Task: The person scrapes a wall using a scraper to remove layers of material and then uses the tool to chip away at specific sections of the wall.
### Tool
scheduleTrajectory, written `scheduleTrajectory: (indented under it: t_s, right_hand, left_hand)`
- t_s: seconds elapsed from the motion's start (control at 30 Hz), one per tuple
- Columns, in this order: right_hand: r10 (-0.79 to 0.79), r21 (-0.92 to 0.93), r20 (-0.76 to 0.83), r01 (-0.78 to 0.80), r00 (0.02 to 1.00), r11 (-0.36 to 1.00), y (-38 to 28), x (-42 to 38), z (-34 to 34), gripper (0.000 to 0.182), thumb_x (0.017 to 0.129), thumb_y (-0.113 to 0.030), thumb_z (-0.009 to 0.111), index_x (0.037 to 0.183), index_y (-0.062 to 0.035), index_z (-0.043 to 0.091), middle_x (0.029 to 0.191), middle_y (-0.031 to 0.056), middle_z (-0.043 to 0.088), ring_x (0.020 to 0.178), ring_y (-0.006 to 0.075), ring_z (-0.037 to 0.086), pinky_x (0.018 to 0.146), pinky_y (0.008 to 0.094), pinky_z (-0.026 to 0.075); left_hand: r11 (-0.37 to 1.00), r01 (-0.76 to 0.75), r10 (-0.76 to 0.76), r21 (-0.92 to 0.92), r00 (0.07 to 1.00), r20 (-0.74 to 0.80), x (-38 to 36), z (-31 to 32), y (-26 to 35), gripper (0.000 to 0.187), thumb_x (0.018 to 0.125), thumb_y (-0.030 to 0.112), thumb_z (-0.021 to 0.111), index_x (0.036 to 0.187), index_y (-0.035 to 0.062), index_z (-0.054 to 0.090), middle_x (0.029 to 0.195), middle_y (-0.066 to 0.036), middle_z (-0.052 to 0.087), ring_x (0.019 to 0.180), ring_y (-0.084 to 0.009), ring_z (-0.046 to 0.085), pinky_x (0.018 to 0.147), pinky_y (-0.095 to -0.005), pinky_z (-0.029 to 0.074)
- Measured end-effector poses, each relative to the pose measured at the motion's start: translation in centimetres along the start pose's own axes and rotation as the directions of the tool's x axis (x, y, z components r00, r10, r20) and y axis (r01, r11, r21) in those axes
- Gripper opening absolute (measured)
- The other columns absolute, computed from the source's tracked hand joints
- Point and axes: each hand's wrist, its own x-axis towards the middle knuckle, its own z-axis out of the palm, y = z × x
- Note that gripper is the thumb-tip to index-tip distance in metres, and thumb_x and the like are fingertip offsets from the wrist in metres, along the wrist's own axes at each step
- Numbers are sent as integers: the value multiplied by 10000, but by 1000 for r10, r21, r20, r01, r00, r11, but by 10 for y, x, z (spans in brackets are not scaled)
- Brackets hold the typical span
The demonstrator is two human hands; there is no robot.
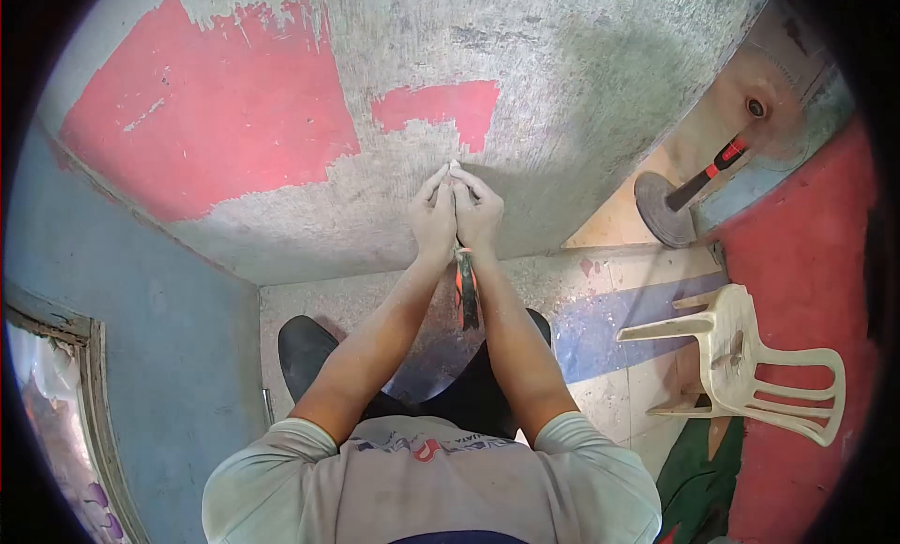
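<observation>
Notably, tool [467, 295] with orange-and-black handle could slip if your dust-coated left hand [434, 223] or right hand [480, 220] loses purchase, or if patchy wall [572, 103] snags it. Tool lies between your hands, handle protruding toward you; far end indistinct. Both hands pressed together, seemingly clamped on tool. Pink patch [473, 98] just beyond hands; plastic chair [729, 349] well apart, to your right.
</observation>
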Motion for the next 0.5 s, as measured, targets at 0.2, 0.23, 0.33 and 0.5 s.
scheduleTrajectory:
  t_s: [0.2, 0.23, 0.33, 0.5]
  right_hand:
    - [-201, 14, -13, 201, 980, 980, -43, 34, 3, 204, 939, -65, 643, 1091, 22, 749, 1011, 149, 774, 931, 190, 724, 857, 316, 553]
    - [-191, 25, -12, 192, 981, 981, -46, 33, 3, 207, 944, -52, 641, 1105, 23, 746, 1001, 132, 773, 910, 157, 704, 841, 304, 549]
    - [-150, -13, -12, 150, 989, 989, -32, 22, 1, 210, 948, -45, 644, 1119, 21, 747, 1001, 115, 772, 907, 129, 691, 832, 290, 545]
    - [-163, -63, -16, 161, 987, 985, -11, 17, 1, 210, 940, -95, 662, 1093, 12, 757, 1022, 151, 774, 958, 191, 731, 870, 323, 555]
  left_hand:
    - [994, -112, 112, -20, 993, 30, 23, 23, 34, 300, 1015, 52, 580, 1277, -58, 675, 1195, -146, 722, 1060, -164, 663, 929, -282, 522]
    - [991, -91, 94, -95, 995, 27, 21, 25, 33, 298, 1016, 56, 585, 1275, -60, 676, 1188, -143, 723, 1053, -163, 663, 922, -281, 522]
    - [995, -88, 87, 38, 996, 21, 11, 15, 32, 299, 1016, 66, 593, 1276, -57, 677, 1189, -143, 722, 1063, -154, 658, 911, -277, 525]
    - [989, -129, 128, 66, 992, 19, 10, 9, 13, 303, 1016, 60, 586, 1283, -47, 680, 1168, -130, 732, 1032, -140, 660, 895, -274, 529]
